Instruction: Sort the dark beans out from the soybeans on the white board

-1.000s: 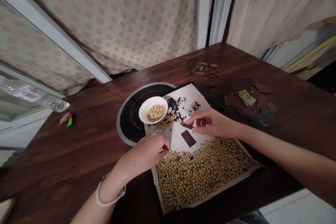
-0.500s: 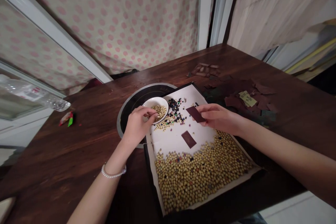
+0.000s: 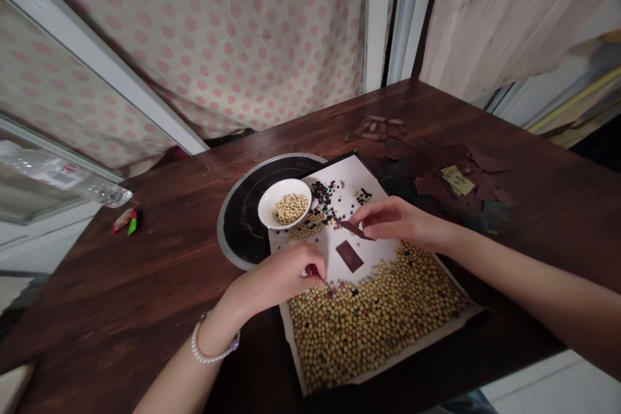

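A tray point(image 3: 295, 372) lined with white paper bears a thick layer of small yellowish beads point(image 3: 373, 323) with a few dark ones among them. My left hand point(image 3: 291, 268) is at the near edge of the bare paper, thumb and fingertips pinched together; whatever lies between them is too small or hidden. My right hand point(image 3: 388, 218) grips a thin dark brown card point(image 3: 355, 230) by its edge, tilted above the paper. A second brown card point(image 3: 349, 257) lies flat below it. Beyond my left hand, a white bowl point(image 3: 266, 210) holds pale beads point(image 3: 291, 208).
Black and coloured beads point(image 3: 324, 197) lie loose beside the bowl. A round black pan point(image 3: 233, 226) sits under the tray's left corner. Brown scraps point(image 3: 480, 184) with a yellow label point(image 3: 457, 180) are at right. A plastic bottle point(image 3: 68, 174) and a wrapper point(image 3: 125, 221) are at left.
My left hand has moved from the bowl toward me, over the edge of the bead layer. My right hand has lowered slightly and tilted the card flatter.
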Demonstrator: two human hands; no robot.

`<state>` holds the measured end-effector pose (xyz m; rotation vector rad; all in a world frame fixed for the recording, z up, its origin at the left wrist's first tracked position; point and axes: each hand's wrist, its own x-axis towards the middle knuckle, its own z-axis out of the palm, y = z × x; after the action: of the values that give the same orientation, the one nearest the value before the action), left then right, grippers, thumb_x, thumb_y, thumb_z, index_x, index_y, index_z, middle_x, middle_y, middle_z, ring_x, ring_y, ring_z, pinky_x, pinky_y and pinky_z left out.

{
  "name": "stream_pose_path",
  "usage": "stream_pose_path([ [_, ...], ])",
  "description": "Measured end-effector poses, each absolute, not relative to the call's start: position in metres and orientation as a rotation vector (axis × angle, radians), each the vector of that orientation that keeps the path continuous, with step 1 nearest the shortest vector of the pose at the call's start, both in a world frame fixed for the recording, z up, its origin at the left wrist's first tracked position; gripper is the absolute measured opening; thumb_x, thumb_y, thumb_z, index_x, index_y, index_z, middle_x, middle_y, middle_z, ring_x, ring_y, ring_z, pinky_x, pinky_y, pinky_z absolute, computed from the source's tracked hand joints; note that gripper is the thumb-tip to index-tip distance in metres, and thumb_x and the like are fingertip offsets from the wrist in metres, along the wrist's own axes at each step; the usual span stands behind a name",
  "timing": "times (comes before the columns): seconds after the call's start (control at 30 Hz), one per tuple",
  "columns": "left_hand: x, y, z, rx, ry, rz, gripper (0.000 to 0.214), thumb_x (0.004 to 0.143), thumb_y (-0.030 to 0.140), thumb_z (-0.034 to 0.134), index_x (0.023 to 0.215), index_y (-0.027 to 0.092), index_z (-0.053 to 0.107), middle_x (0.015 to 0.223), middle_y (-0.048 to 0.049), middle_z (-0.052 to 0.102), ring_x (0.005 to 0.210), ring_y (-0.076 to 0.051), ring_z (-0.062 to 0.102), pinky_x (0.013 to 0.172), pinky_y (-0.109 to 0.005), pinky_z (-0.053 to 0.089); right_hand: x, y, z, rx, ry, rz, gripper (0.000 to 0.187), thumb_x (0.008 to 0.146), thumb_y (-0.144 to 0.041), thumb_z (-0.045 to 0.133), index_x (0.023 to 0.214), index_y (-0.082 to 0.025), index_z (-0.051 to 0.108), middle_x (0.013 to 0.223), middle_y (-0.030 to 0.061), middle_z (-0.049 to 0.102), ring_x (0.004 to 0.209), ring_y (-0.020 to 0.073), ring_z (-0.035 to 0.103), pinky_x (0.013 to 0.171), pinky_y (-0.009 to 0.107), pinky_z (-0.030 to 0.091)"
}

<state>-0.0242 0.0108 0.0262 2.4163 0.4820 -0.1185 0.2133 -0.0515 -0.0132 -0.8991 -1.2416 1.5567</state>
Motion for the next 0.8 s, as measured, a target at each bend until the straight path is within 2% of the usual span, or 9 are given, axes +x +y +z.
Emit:
stream_pose_path([
  [0.2,-0.027,0.014,0.025,2.336,0.501,-0.14,0.013,0.08,0.011,0.06,0.076,0.019,0.069,0.073,-0.0003,0.069,0.067,-0.013,0.062,0.062,-0.025,0.045,0.212,-0.051,-0.011,-0.906,-1.251,1.563,0.022,0.071,-0.027,0.075,0.092,-0.021,0.073,0.094,0.0022,0.071,0.081,0.015,0.061,0.076,0.03,0.046],
  [0.47,-0.027,0.002,0.022,2.506,0.557,-0.182,0.008,0.074,0.012,0.061,0.074,0.02,0.063,0.077,-0.0007,0.064,0.075,-0.016,0.058,0.067,-0.029,0.043,0.212,-0.052,-0.009,-0.893,-1.277,1.576,0.019,0.073,-0.021,0.072,0.093,-0.022,0.072,0.091,0.0006,0.071,0.083,0.0143,0.062,0.079,0.031,0.045],
  [0.6,-0.026,0.0,0.02,2.52,0.555,-0.171,0.009,0.074,0.011,0.058,0.077,0.019,0.059,0.081,-0.0011,0.062,0.077,-0.016,0.057,0.068,-0.029,0.043,0.211,-0.051,-0.012,-0.93,-1.378,1.501,0.019,0.076,-0.024,0.07,0.094,-0.021,0.07,0.095,0.0022,0.071,0.086,0.0159,0.062,0.078,0.032,0.046],
  [0.7,-0.024,0.0,0.02,2.54,0.524,-0.136,0.011,0.074,0.009,0.056,0.077,0.02,0.058,0.08,-0.0011,0.061,0.077,-0.017,0.057,0.07,-0.031,0.044,0.209,-0.051,-0.013,-1.049,-1.527,1.355,0.021,0.077,-0.026,0.068,0.097,-0.019,0.069,0.099,0.0054,0.07,0.086,0.0174,0.061,0.073,0.032,0.046],
  [0.8,-0.021,0.002,0.02,2.555,0.521,-0.084,0.009,0.076,0.011,0.055,0.077,0.02,0.057,0.079,-0.0011,0.06,0.076,-0.017,0.056,0.07,-0.031,0.044,0.207,-0.052,-0.013,-1.137,-1.597,1.253,0.022,0.079,-0.027,0.065,0.098,-0.018,0.069,0.095,0.0059,0.07,0.077,0.0157,0.06,0.065,0.029,0.045],
])
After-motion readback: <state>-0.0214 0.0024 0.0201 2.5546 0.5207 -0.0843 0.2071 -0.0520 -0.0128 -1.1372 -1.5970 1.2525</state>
